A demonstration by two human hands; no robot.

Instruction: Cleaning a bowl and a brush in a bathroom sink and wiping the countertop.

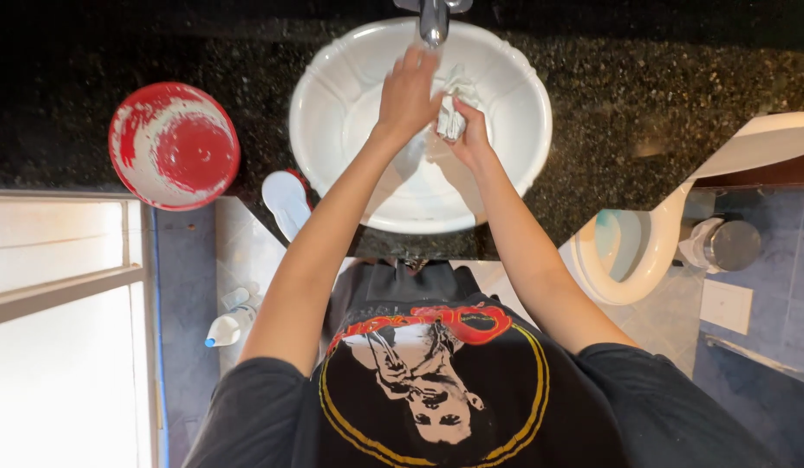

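Note:
Both my hands are over the white round sink basin [332,130], just below the metal tap [434,19]. My right hand [471,140] is closed around a crumpled white cloth [452,106]. My left hand [408,94] presses against the same cloth from the left, with its fingers reaching up under the spout. The cloth is bunched between the two hands, and part of it is hidden by them.
A red bowl smeared with white [175,146] sits on the black speckled counter [644,95] at the left. A white bottle [287,201] stands by the counter's front edge. On the floor are a spray bottle [231,325], a toilet [629,260] and a metal bin [729,245].

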